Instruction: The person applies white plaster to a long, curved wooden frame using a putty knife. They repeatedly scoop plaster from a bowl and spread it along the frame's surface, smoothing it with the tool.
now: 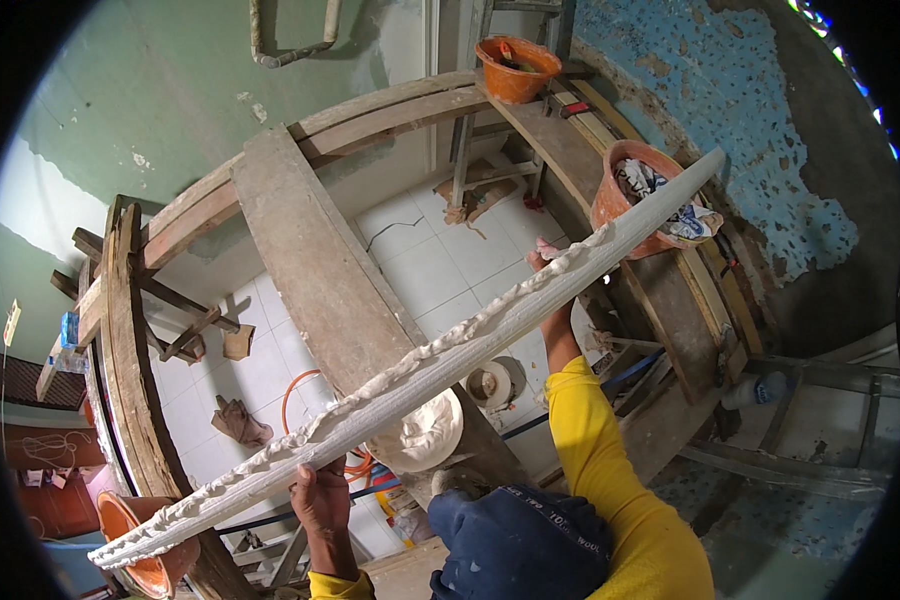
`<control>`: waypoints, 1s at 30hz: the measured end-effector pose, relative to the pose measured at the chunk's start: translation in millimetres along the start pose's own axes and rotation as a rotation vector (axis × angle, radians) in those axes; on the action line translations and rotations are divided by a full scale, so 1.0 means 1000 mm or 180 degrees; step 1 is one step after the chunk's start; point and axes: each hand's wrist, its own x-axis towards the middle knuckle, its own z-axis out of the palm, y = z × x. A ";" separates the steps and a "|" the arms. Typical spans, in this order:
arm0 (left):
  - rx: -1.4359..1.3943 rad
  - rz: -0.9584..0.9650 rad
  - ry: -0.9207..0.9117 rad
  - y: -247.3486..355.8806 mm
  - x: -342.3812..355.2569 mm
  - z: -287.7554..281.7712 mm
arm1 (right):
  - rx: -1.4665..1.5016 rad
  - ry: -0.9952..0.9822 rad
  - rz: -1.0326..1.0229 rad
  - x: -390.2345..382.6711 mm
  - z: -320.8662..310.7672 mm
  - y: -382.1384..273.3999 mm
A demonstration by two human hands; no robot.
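Observation:
A long white moulding [450, 355] lies diagonally across the view, a wavy ridge of white paste along it. At its lower left, my left hand [318, 492] grips the underside. My right hand [544, 258], in a yellow sleeve, reaches beneath it and curls at the far edge, fingers smeared white and partly hidden. Below the moulding, a pale container [420, 445] of white paste sits on the plank. A dark blue fabric item [520, 550], too unclear to identify, fills the bottom middle.
Timber scaffolding [125, 330] and a wide plank [310, 240] stand over a tiled floor [420, 280]. An orange bucket [515, 75] sits at the back, a rag-filled bucket [615, 185] right, another bucket [140, 570] lower left. A metal ladder [790, 480] lies at right.

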 end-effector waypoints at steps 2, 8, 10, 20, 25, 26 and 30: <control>-0.0023 -0.0025 0.0041 0.001 -0.001 0.000 | -0.0020 -0.0001 0.0338 -0.003 -0.003 -0.005; 0.0008 -0.0007 0.0032 0.002 -0.002 0.003 | -0.0572 -0.0094 -0.0044 0.013 0.031 -0.046; 0.0018 -0.0019 0.0042 0.001 -0.001 0.003 | -0.0556 -0.0012 -0.0170 0.010 0.031 -0.040; 0.0084 -0.0065 0.0085 0.002 0.000 0.004 | 0.0832 -0.0140 0.1035 -0.033 0.020 -0.019; 0.0039 -0.0109 0.0047 0.006 0.000 0.007 | -0.0041 -0.0199 0.0367 -0.023 0.054 -0.041; 0.0029 -0.0119 0.0103 0.004 0.000 0.005 | -0.0015 -0.0227 0.0428 -0.024 0.052 -0.036; 0.0039 -0.0098 0.0110 0.001 0.001 -0.002 | -0.0050 -0.0346 0.0516 -0.025 0.051 -0.030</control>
